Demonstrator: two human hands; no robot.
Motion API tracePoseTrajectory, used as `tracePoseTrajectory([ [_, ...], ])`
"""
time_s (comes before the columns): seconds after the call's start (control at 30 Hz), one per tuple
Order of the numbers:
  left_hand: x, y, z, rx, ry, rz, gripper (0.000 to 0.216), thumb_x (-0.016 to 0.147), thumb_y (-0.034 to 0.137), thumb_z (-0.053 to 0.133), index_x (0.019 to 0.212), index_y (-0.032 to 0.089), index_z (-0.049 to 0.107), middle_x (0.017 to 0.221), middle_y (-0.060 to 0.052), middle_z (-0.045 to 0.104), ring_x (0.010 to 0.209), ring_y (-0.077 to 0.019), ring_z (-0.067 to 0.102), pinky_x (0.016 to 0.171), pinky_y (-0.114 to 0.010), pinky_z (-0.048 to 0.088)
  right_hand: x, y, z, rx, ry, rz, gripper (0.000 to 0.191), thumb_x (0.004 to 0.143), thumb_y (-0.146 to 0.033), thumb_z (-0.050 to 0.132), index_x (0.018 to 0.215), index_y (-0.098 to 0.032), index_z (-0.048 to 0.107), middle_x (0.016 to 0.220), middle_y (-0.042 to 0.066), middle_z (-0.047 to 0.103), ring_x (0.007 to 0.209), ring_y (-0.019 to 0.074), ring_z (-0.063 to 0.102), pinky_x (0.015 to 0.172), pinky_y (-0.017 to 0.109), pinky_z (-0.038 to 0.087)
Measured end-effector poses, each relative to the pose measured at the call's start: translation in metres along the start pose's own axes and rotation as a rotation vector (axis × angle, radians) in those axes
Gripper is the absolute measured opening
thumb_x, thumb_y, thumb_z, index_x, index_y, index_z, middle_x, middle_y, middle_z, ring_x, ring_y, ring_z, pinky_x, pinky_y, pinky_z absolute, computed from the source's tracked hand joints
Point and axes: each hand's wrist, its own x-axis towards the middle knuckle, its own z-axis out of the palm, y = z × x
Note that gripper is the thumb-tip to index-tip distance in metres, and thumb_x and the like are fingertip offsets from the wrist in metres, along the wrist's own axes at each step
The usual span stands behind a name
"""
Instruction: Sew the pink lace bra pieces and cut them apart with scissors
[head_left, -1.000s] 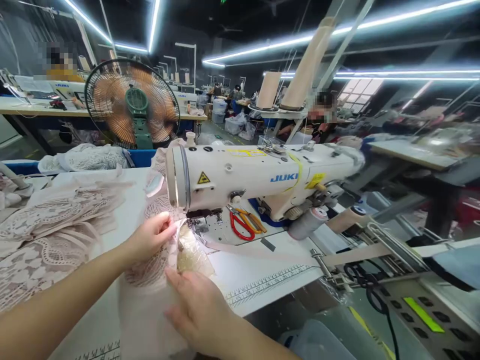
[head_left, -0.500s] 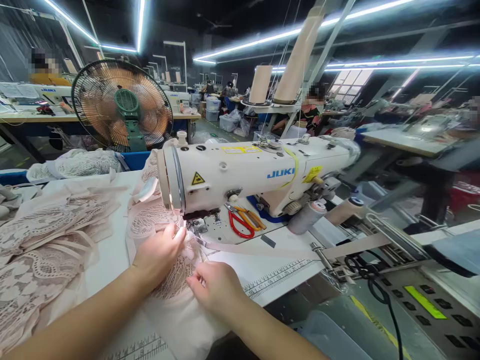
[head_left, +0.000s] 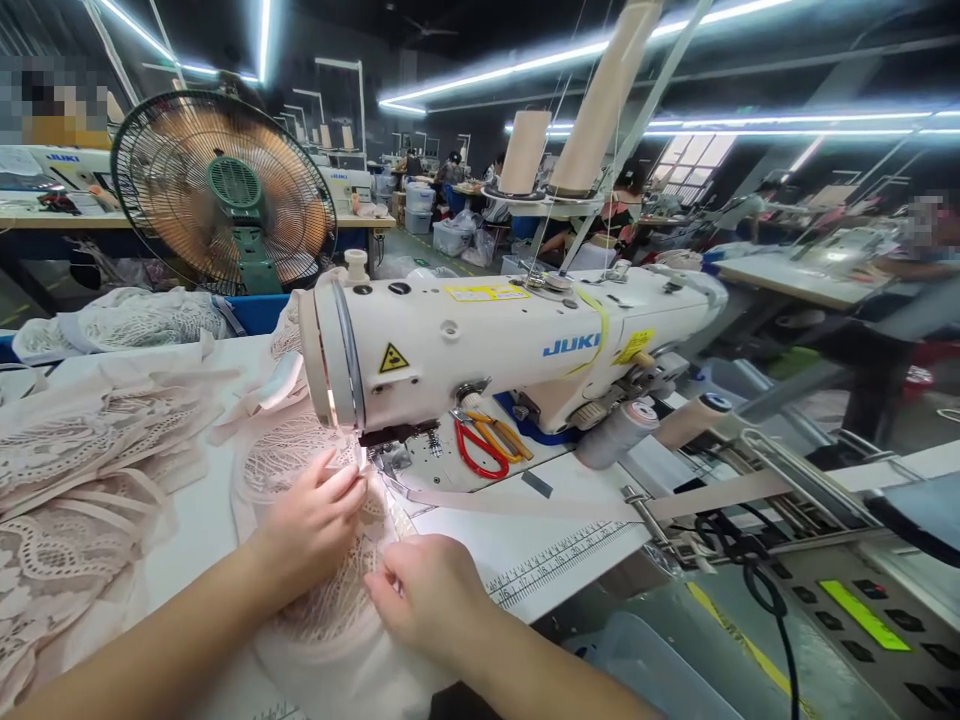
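Rows of sewing tables run back under long strip lights, and other people sit at work far off. Close behind my table (head_left: 525,545) stands a fan (head_left: 223,195), with a heap of pale lace pieces (head_left: 82,470) spread on the left.

Right before me is the sewing machine (head_left: 495,345), its head lit at the needle end. Under its arm lie red scissors (head_left: 476,455) and orange snips (head_left: 504,435), just beside each other. A pale tape (head_left: 525,500) runs from the needle area off to the right along the table, above the printed ruler (head_left: 559,560). Two tall thread cones (head_left: 570,135) rise behind the machine.

My left hand (head_left: 315,520) rests on the lace (head_left: 330,590), fingers curled and pressing the cloth down just in front of the needle. My right hand (head_left: 431,595) is narrowed to a pinch on the near edge of that same lace, thumb and forefinger closed on a fold. The lace lies flat on the table between both hands and reaches up under the machine's foot.
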Motion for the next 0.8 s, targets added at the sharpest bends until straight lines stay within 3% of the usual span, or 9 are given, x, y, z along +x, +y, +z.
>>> tracePoseTrajectory([
  [0.07,-0.005,-0.006,0.005,-0.13,-0.014,-0.051,0.034,0.089,0.004,0.042,0.088,0.014,0.074,0.104,-0.014,0.071,0.104,-0.0306,0.063,0.098,-0.053,0.047,0.0,0.0,0.0,0.006,0.0,-0.001,0.029,0.082,-0.032,0.055,0.057,-0.018,0.049,0.054,-0.001,0.054,0.053,0.0115,0.03,0.05,0.028,0.014],
  [0.17,-0.012,-0.012,0.011,-0.313,-0.129,-0.237,0.037,0.094,0.01,0.037,0.11,0.017,0.069,0.113,-0.01,0.071,0.098,-0.0232,0.066,0.085,-0.037,0.054,0.0,0.003,0.001,0.03,0.014,-0.008,0.032,0.081,-0.031,0.056,0.055,-0.018,0.043,0.052,-0.003,0.048,0.053,0.0112,0.027,0.05,0.028,0.014],
  [0.27,-0.015,-0.012,0.014,-0.353,-0.15,-0.25,0.039,0.093,0.012,0.036,0.117,0.015,0.066,0.12,-0.011,0.069,0.095,-0.0236,0.067,0.079,-0.035,0.056,-0.001,0.006,0.002,0.066,0.032,-0.013,0.034,0.08,-0.031,0.056,0.055,-0.018,0.038,0.051,-0.004,0.042,0.054,0.0108,0.026,0.051,0.028,0.014],
  [0.37,-0.015,-0.008,0.015,-0.327,-0.073,-0.183,0.039,0.093,0.012,0.036,0.118,0.007,0.065,0.125,-0.016,0.066,0.094,-0.027,0.065,0.078,-0.04,0.057,-0.001,0.01,-0.002,0.12,0.028,-0.018,0.031,0.079,-0.029,0.057,0.056,-0.018,0.039,0.053,-0.004,0.042,0.055,0.0104,0.03,0.052,0.027,0.016],
  [0.5,-0.01,-0.004,0.013,-0.376,-0.039,-0.265,0.035,0.094,0.014,0.038,0.113,0.008,0.067,0.122,-0.016,0.068,0.084,-0.025,0.063,0.073,-0.038,0.056,0.001,0.014,-0.01,0.188,0.02,-0.006,0.03,0.079,-0.027,0.059,0.057,-0.018,0.041,0.055,-0.004,0.043,0.056,0.0099,0.035,0.054,0.025,0.019],
  [0.8,-0.004,0.004,0.014,-0.366,-0.058,-0.351,0.039,0.095,0.017,0.036,0.112,0.003,0.068,0.12,-0.018,0.069,0.084,-0.0279,0.063,0.075,-0.043,0.056,0.007,0.016,-0.018,0.204,-0.021,0.027,0.031,0.079,-0.025,0.062,0.056,-0.018,0.043,0.053,-0.004,0.045,0.056,0.0105,0.039,0.054,0.024,0.022],
])
